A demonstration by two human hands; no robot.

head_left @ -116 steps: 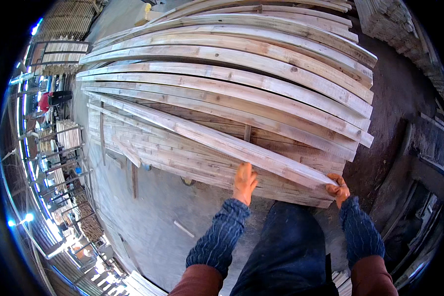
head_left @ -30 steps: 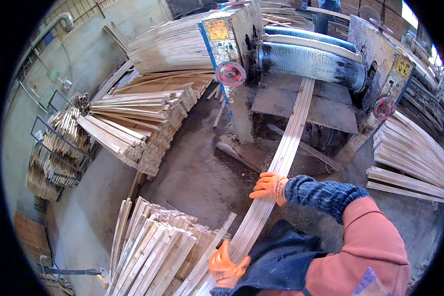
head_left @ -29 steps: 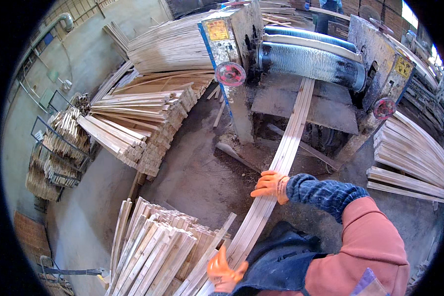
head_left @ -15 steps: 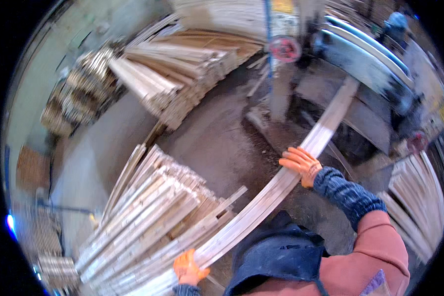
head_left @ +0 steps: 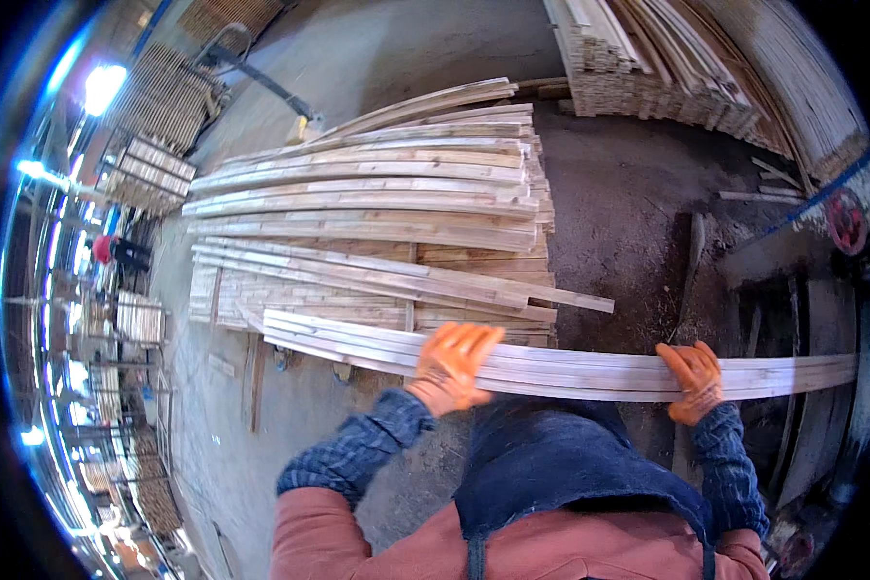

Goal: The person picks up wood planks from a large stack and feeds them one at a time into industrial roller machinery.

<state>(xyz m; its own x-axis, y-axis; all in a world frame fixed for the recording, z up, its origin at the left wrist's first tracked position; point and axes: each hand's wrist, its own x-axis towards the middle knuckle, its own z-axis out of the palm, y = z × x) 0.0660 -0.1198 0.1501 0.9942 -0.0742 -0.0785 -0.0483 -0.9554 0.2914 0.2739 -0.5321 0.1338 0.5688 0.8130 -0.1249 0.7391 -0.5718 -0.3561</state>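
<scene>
A bundle of long boards (head_left: pixel 570 367) is gripped by the gloved left hand (head_left: pixel 451 360) and right hand (head_left: pixel 691 379), beside a stacked pile of planks (head_left: pixel 377 203).

Orange gloves, blue knit cuffs, reddish sleeves, dark apron.

A dusty concrete floor (head_left: pixel 261 464) carries everything here. Just beyond the left hand (head_left: pixel 451 360), a low, wide stack of pale boards (head_left: pixel 377 193) rests on the floor, its planks lying roughly crosswise (a few slip out askew toward the right). Farther off, above and beyond the right hand (head_left: pixel 694 379), a second, taller pile of timber (head_left: pixel 648 68) stands on darker, dirt-strewn ground (head_left: pixel 628 213), with loose offcuts (head_left: pixel 744 195) scattered near it.
</scene>
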